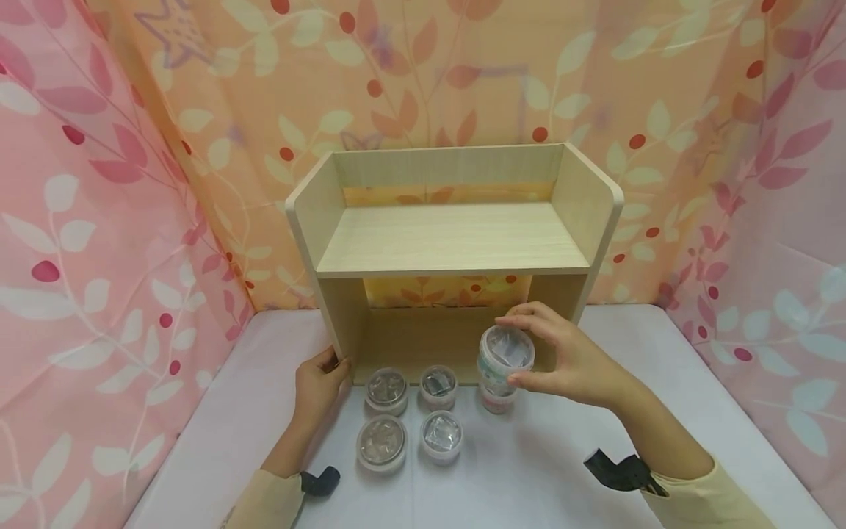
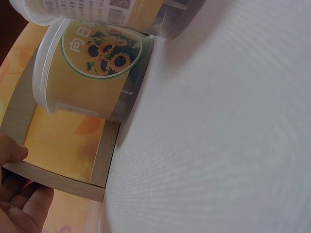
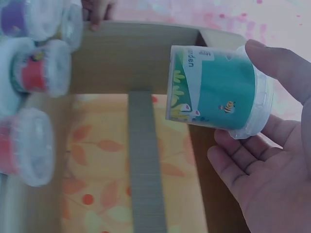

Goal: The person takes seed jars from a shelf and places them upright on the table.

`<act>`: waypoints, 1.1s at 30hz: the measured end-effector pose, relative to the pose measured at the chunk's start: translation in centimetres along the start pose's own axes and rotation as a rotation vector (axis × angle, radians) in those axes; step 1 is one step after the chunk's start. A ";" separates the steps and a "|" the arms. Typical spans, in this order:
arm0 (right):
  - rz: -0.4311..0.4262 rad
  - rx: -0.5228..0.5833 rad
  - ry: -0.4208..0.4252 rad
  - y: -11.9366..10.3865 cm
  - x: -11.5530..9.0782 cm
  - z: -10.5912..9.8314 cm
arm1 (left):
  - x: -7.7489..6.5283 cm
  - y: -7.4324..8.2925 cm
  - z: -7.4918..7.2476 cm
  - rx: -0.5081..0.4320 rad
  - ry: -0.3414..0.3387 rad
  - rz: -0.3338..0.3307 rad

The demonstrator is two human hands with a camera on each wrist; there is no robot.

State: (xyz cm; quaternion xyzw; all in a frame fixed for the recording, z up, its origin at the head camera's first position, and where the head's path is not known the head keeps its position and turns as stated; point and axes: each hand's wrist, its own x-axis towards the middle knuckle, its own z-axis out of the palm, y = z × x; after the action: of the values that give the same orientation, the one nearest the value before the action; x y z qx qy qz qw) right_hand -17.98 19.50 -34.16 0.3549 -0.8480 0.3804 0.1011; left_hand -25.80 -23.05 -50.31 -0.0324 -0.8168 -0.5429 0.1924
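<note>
My right hand (image 1: pixel 571 356) holds a lidded plastic tub (image 1: pixel 505 347) by its lid end, thumb on one side and fingers on the other. A teal label with a small bee wraps the held tub in the right wrist view. In the head view it is in front of the lower opening of a pale wooden shelf unit (image 1: pixel 452 239), overlapping another tub (image 1: pixel 498 402) on the table. My left hand (image 1: pixel 319 389) grips the front edge of the unit's left side panel (image 2: pixel 58 180) between thumb and fingers. A tub with a sunflower label (image 2: pixel 97 70) is near it.
Several lidded tubs stand on the white table (image 1: pixel 529 477): two larger ones at left, including a front one (image 1: pixel 381 443), and two smaller ones, a rear (image 1: pixel 438 386) and a front (image 1: pixel 441 436). Patterned curtains (image 1: pixel 429 88) hang behind and on both sides.
</note>
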 end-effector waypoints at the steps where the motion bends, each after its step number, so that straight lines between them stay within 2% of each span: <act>1: 0.005 0.006 0.004 0.2 -0.3 0.3 | 0.0 0.0 0.0 0.002 -0.001 0.001; 8: 0.053 0.059 -0.001 1.6 -2.1 2.0 | 0.0 0.0 0.0 -0.002 0.005 0.005; 21: 0.059 0.062 -0.060 4.2 -4.7 4.5 | -0.1 -0.1 0.0 0.005 -0.005 -0.015; 29: 0.069 0.057 -0.076 5.8 -5.9 5.9 | 0.0 -0.1 0.1 -0.025 -0.003 -0.023; 33: 0.084 0.050 -0.095 6.3 -6.4 6.5 | 0.0 0.1 0.2 -0.026 -0.007 -0.046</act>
State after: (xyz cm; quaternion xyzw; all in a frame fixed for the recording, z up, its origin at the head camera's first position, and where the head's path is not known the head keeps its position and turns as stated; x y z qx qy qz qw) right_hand -16.96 21.06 -45.10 0.3390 -0.8562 0.3882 0.0356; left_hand -25.79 -22.88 -50.33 -0.0180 -0.8109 -0.5577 0.1763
